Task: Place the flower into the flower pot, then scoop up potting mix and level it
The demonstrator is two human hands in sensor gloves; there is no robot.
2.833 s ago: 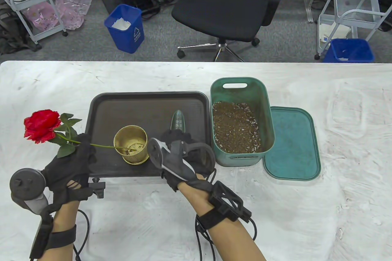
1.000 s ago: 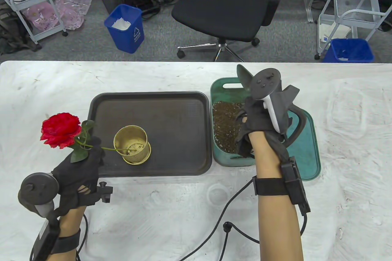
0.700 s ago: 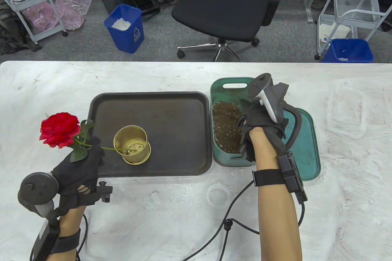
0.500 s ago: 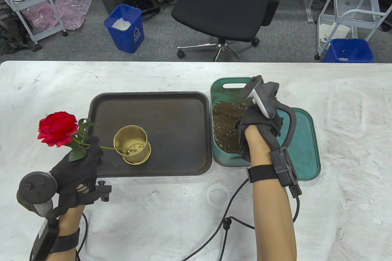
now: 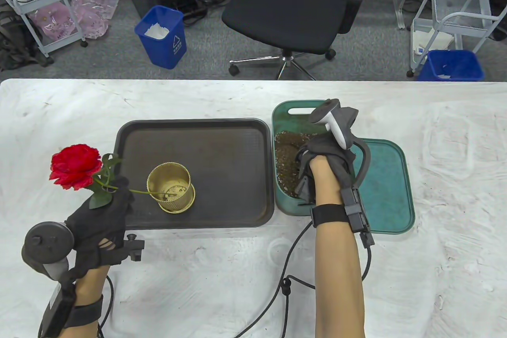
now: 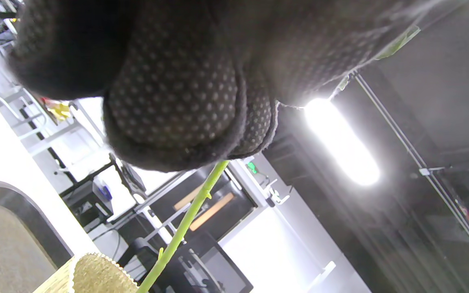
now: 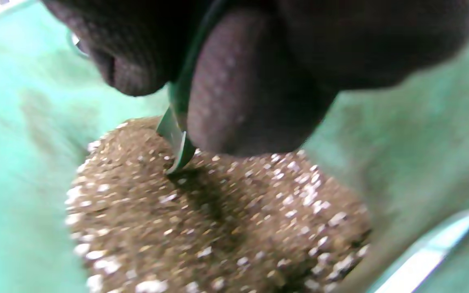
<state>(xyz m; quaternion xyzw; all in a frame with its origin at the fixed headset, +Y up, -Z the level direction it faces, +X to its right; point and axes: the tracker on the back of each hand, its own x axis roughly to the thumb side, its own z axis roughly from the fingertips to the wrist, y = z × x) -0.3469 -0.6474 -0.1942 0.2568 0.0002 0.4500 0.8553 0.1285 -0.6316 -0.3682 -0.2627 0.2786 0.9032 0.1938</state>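
Since the earlier frame our right hand (image 5: 323,151) has carried the trowel (image 7: 176,142) from the tray (image 5: 222,132) into the potting-mix bin (image 5: 286,116), gripping it, tip in the mix (image 7: 218,228). Our left hand (image 5: 103,215) grips the rose (image 5: 75,165) at 9 o'clock of the gold pot (image 5: 170,187), stem end inside it.

Office — swivel chair (image 5: 293,5), cables, recycling bins (image 5: 162,37)

White table (image 5: 237,274): dark tray (image 5: 222,136), green bin (image 5: 285,203), green lid (image 5: 388,191) beside it.
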